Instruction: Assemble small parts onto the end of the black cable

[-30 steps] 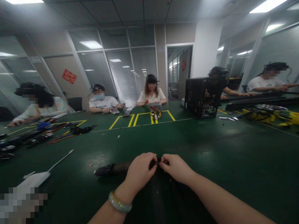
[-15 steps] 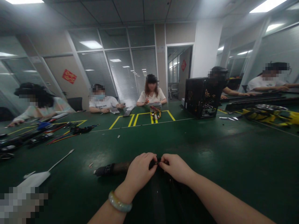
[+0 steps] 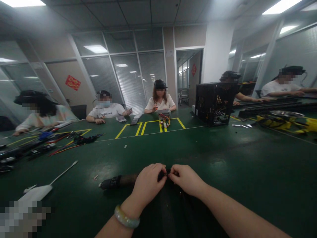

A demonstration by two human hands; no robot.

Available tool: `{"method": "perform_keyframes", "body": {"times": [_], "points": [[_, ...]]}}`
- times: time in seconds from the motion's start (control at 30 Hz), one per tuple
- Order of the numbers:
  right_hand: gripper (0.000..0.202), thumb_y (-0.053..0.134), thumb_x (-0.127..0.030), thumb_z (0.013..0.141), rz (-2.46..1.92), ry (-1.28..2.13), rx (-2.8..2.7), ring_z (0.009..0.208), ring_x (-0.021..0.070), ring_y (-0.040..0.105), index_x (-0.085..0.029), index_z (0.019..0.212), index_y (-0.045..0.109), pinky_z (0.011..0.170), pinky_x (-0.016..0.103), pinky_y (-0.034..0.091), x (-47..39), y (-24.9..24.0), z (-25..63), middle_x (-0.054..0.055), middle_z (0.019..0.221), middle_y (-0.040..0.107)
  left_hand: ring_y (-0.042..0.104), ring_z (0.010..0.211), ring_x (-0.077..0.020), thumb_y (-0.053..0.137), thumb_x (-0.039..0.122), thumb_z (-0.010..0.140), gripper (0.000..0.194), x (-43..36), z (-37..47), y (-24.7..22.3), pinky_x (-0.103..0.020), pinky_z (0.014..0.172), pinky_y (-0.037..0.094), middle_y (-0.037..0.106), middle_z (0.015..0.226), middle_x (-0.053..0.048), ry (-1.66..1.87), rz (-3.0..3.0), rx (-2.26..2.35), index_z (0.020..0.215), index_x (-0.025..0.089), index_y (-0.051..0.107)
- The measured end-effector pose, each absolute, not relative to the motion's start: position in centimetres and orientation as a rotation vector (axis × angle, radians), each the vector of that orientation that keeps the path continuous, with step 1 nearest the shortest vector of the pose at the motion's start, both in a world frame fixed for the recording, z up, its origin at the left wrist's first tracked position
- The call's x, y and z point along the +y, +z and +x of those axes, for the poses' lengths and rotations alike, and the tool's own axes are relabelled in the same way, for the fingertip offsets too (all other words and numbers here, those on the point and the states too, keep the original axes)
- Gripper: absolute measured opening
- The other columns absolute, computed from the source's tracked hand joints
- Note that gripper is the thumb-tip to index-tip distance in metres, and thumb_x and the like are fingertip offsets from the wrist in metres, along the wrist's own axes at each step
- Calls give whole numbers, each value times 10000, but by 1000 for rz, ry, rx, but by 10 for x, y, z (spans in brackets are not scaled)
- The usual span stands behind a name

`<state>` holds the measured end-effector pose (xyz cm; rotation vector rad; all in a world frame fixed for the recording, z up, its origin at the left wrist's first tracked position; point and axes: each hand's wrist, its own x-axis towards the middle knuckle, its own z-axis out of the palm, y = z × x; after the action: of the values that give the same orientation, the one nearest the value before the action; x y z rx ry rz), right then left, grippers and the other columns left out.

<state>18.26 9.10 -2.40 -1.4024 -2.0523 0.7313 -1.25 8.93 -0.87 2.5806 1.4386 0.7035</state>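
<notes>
My left hand (image 3: pixel 150 180) and my right hand (image 3: pixel 185 178) meet near the middle of the green table (image 3: pixel 213 148), with fingertips pinched close together. Between them is a small dark piece, too small and dim to name, and both hands grip at it. A dark cylindrical tool (image 3: pixel 119 181) lies on the table to the left, its far end hidden behind my left hand. A bangle (image 3: pixel 126 218) is round my left wrist. Below the hands, a long dark shape is hard to make out.
At left lie a white object with a thin cable (image 3: pixel 41 191) and a heap of wires (image 3: pixel 81 138). Across the table stand a black computer case (image 3: pixel 213 104) and a grey box with coloured wires (image 3: pixel 164 115). Several people sit around; yellow items (image 3: pixel 284 124) lie right.
My hands keep almost the same pose. Across the table, the masked person's one hand has shifted left and now rests on the table. The view has moved slightly.
</notes>
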Motion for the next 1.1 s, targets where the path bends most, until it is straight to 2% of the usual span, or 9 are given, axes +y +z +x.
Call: {"method": "perform_keyframes", "body": {"times": [0.17, 0.3, 0.53, 0.73, 0.9, 1.1], "points": [[177, 551, -324, 880, -1407, 748, -2049, 650, 130, 578, -212, 799, 661, 567, 216, 325, 90, -23, 183, -5, 722, 664, 599, 988, -201, 621, 201, 805, 102, 89, -12, -8, -359, 906, 453, 659, 1040, -1, 703, 2578, 1434, 896, 242, 600], [185, 549, -330, 885, -1417, 749, -2043, 652, 129, 576, -211, 796, 660, 569, 216, 324, 90, -22, 183, -6, 721, 662, 602, 992, -200, 612, 202, 811, 157, 89, -13, -9, -364, 902, 458, 655, 1058, -1, 732, 2555, 1461, 958, 253, 597], [196, 544, -337, 893, -1423, 748, -2057, 639, 127, 571, -208, 809, 665, 568, 217, 325, 89, -20, 182, -5, 717, 660, 595, 1000, -193, 606, 196, 820, 113, 89, -13, -8, -358, 926, 448, 654, 1061, 4, 691, 2585, 1419, 920, 250, 607], [193, 551, -323, 889, -1442, 723, -2049, 643, 132, 569, -203, 791, 666, 581, 221, 332, 88, -19, 181, 0, 712, 659, 603, 991, -209, 619, 212, 808, 226, 88, -12, -9, -373, 913, 462, 652, 1076, -17, 720, 2530, 1500, 1029, 246, 587], [185, 557, -324, 886, -1436, 707, -2059, 658, 134, 570, -207, 801, 672, 600, 221, 336, 88, -19, 181, -2, 718, 664, 595, 1024, -206, 608, 198, 811, 119, 90, -12, -8, -376, 944, 449, 657, 1089, -7, 701, 2584, 1424, 921, 243, 608], [189, 553, -322, 892, -1459, 722, -2068, 650, 132, 570, -204, 816, 680, 602, 221, 341, 87, -16, 181, 0, 726, 669, 591, 1042, -203, 609, 182, 814, 144, 90, -12, -10, -370, 957, 441, 657, 1115, -3, 694, 2612, 1377, 938, 253, 627]]}}
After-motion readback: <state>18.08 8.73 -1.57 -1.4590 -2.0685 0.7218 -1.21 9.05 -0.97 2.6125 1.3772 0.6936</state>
